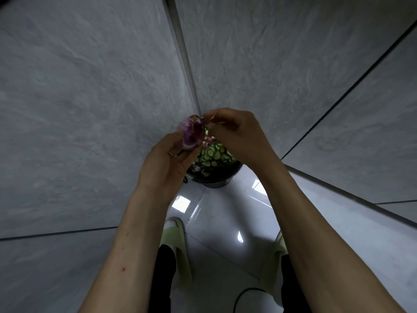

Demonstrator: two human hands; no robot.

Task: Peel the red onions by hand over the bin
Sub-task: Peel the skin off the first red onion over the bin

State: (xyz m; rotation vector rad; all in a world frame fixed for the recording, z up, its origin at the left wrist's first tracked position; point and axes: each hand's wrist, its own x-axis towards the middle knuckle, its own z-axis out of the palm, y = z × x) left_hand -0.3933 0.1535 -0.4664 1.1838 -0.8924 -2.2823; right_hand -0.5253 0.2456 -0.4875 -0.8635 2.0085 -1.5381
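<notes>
Fingers (178,141) of my left hand (164,168) curl round the onion (190,133), holding it up above the bin (214,177). My right hand (234,134) pinches a strip of skin (204,119) at the onion's top. Cucumber slices (212,155) and purple peelings lie in the bin on the floor (225,218).

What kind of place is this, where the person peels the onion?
Probably a corner of a home kitchen. Grey stone-look wall tiles meet above a glossy white tiled floor, and a dark round bin holds cucumber slices. The left hand holds a red onion; the right hand pinches its skin.
</notes>
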